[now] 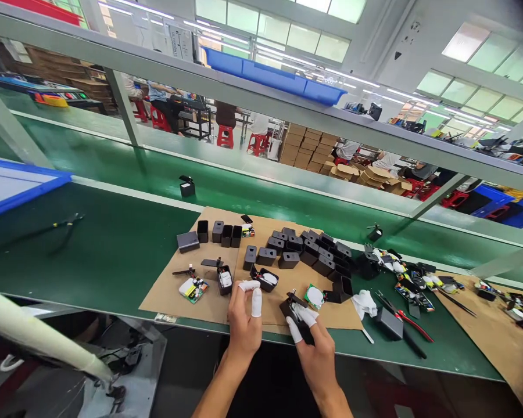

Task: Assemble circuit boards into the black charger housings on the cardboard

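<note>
My right hand point(316, 348) is closed around a black housing point(293, 307) at the near edge of the cardboard sheet point(165, 296), my capped fingertips point(307, 315) lying over its top. My left hand point(244, 325) is just beside it with the capped thumb and forefinger drawn narrow. I cannot tell whether anything small sits between them.

Right in front of my left fingertips lies an open black shell point(265, 278) with a white part inside, and a round green-edged board point(314, 296) lies just ahead of my right hand. To the left lie a small circuit board point(193, 288) and another open shell point(224, 280).

To the right, off the cardboard, lie a white rag point(365, 302), a grey block point(390, 322) and red-handled pliers point(405, 320).

Further out, a crowd of black housings point(309, 249) fills the back of the sheet. Beyond it, on the green belt point(126, 168), a lone black box point(186, 187) stands well apart. Black pliers point(65, 223) lie far left near a blue-edged tray point(9, 186). Behind the frame rail point(261, 98) are stacked cartons point(305, 148).
</note>
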`<action>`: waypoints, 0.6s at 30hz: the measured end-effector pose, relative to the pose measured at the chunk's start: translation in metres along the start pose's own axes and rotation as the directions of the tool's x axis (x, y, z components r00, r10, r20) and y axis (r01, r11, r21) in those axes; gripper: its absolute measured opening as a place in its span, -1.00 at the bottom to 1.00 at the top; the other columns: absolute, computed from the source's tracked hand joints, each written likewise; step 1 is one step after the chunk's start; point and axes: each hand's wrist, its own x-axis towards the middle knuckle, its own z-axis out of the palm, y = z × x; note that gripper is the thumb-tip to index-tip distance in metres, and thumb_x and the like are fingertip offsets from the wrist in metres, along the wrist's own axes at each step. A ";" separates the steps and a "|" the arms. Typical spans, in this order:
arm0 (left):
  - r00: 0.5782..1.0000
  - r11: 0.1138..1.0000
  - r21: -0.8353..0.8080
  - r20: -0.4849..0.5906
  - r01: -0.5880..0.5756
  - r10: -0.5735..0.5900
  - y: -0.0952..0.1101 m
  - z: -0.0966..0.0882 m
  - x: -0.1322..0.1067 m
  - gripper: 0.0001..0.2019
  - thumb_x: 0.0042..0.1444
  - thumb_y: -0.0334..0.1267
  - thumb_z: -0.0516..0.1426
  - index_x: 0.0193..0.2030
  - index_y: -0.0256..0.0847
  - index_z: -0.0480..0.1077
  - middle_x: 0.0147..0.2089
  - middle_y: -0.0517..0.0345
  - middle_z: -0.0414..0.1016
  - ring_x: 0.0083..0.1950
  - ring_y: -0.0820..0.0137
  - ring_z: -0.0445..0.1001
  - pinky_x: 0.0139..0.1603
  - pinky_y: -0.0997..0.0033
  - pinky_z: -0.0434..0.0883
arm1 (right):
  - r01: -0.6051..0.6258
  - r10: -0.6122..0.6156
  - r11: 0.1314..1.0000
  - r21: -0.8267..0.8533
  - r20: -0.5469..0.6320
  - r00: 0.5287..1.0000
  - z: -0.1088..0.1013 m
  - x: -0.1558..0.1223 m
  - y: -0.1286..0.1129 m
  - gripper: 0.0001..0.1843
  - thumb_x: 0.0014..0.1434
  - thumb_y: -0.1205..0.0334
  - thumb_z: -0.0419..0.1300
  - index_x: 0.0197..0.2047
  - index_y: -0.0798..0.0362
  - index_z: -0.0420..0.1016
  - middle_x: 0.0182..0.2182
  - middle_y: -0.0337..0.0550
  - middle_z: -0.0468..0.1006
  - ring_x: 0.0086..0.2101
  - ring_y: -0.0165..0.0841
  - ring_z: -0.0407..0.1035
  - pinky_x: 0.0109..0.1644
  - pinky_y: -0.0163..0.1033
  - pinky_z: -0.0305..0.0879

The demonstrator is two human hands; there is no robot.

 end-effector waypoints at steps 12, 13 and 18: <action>0.999 0.999 0.042 0.011 -0.033 0.032 0.002 0.000 0.000 -0.81 0.51 -0.14 0.07 -0.04 -0.10 0.49 -0.07 0.04 0.47 -0.04 0.22 0.57 0.07 0.14 0.60 | 0.066 -0.066 0.998 0.005 -0.022 0.998 -0.009 0.013 -0.009 -0.68 0.44 0.37 0.29 0.19 -0.05 0.68 0.09 0.01 0.73 0.05 -0.18 0.69 0.12 -0.14 0.69; 0.999 0.998 0.049 0.008 -0.034 0.034 0.003 0.000 0.000 -0.81 0.51 -0.15 0.07 -0.05 -0.10 0.50 -0.08 0.04 0.48 -0.04 0.22 0.57 0.07 0.15 0.59 | 0.068 -0.068 0.998 0.004 -0.043 0.997 -0.013 0.017 -0.011 -0.66 0.43 0.38 0.30 0.20 -0.06 0.67 0.11 0.02 0.72 0.08 -0.16 0.68 0.16 -0.11 0.68; 1.000 0.996 0.090 -0.012 -0.024 0.026 0.006 0.001 0.001 -0.81 0.52 -0.16 0.07 -0.04 -0.11 0.48 -0.08 0.05 0.48 -0.03 0.22 0.56 0.04 0.19 0.55 | -0.022 0.023 0.999 0.032 -0.041 0.999 -0.011 0.018 -0.013 -0.67 0.37 0.35 0.35 0.15 -0.08 0.71 0.03 0.02 0.72 0.02 -0.11 0.69 0.16 -0.01 0.67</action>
